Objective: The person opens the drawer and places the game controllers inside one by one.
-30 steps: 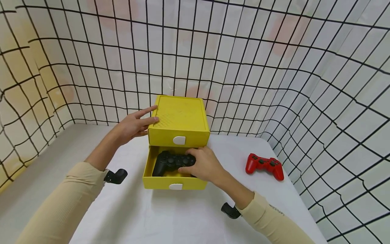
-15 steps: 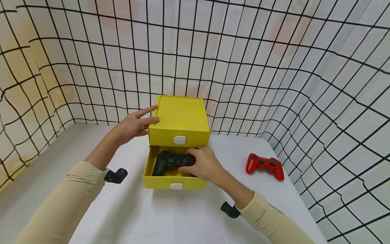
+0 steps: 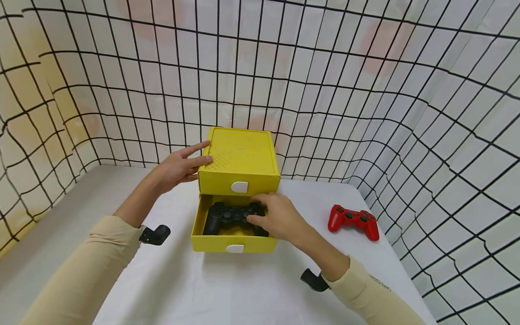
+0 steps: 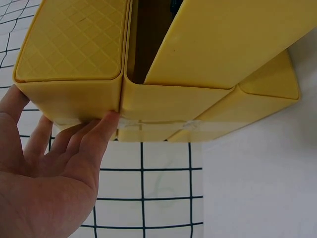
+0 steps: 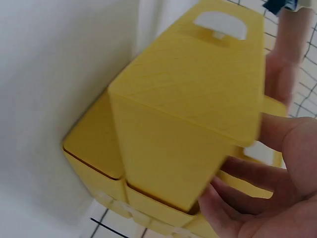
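A yellow drawer unit [image 3: 239,153] stands on the table; below its shut top drawer [image 3: 219,183], a drawer [image 3: 209,243] is pulled out. A black game controller [image 3: 231,216] lies in that open drawer. My left hand [image 3: 174,171] rests on the unit's left side, thumb on top; in the left wrist view its extended fingers [image 4: 99,131] touch the yellow side wall. My right hand [image 3: 280,216] hovers at the controller's right end, thumb and fingers spread over it. In the right wrist view the right hand [image 5: 277,183] is loosely bent beside the drawer, with no controller visible.
A red game controller [image 3: 352,221] lies on the white table [image 3: 252,293] to the right. Black wire mesh [image 3: 243,72] over pale sheeting encloses the back and sides. The left wrist view shows another yellow compartment [image 4: 275,82] below the pulled-out drawer.
My right hand has shifted slightly right and loosened over the black controller, exposing more of its right end. The left hand, drawer unit and red controller stay where they were.
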The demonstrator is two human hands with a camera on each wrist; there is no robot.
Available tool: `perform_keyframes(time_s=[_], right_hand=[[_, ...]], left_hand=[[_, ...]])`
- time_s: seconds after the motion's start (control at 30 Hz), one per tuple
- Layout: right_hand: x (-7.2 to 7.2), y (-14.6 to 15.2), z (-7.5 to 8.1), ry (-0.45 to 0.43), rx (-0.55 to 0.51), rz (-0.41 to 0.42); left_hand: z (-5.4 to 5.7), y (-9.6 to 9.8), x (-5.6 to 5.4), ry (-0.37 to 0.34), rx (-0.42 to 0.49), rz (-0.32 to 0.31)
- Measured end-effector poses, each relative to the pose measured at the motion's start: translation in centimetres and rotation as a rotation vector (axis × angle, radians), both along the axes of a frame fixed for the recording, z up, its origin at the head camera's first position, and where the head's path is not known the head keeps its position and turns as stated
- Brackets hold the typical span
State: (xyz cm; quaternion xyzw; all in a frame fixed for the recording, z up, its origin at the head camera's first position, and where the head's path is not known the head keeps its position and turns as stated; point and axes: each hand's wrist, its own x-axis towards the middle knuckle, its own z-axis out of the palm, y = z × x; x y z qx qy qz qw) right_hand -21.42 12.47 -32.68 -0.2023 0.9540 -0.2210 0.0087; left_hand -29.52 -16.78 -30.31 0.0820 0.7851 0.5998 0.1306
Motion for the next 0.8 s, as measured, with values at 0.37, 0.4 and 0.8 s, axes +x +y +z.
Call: perform_keyframes(time_s=[0.37,0.4,0.8], right_hand=[[2.3,2.6,1.7,-0.084,-0.044,-0.022],[2.5,2.9,1.7,-0.099,-0.039,-0.024],[3.7,5.3,1.0,-0.208,-0.107,0.014]], left_hand=[[0.2,0.2,0.1,-0.004,-0.008,0.001],[0.2,0.2,0.1,-0.004,-0.011,0.003],[0.1,0.2,0.0,-0.007,-0.001,0.003]])
